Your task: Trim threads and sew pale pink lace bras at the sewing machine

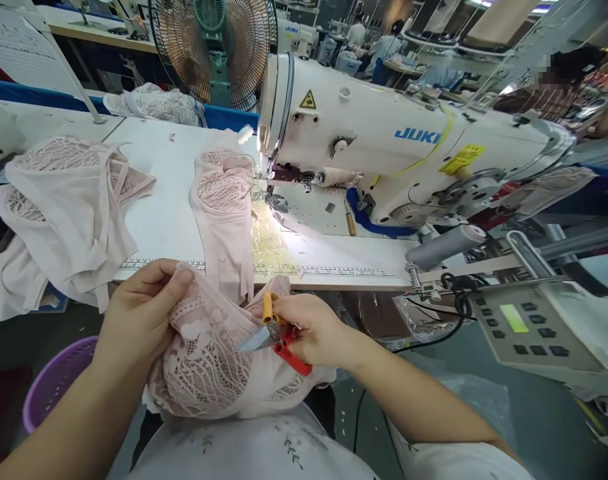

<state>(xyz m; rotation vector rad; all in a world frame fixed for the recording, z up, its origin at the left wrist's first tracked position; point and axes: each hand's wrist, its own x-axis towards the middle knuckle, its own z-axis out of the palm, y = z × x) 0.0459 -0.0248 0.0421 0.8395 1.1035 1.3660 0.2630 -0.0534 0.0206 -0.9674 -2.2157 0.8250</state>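
Note:
A pale pink lace bra (209, 360) lies across my lap, just below the table's front edge. My left hand (147, 307) pinches its upper edge between thumb and fingers. In my right hand (314, 330) is a pair of scissors (259, 339) with orange and red handles, the blades pointing left over the lace. The right fingers also rest against the fabric; whether they grip it is hidden. Beyond my hands, another pink lace piece (224, 220) lies on the table beside the sewing machine's needle area and hangs toward the front edge.
A white JUKI sewing machine (364, 127) fills the table's right half. Several pink lace garments (69, 207) are piled at left, above a purple basket (59, 380). A fan (217, 50) stands behind. A control panel (529, 327) juts out at right. Other people work in the background.

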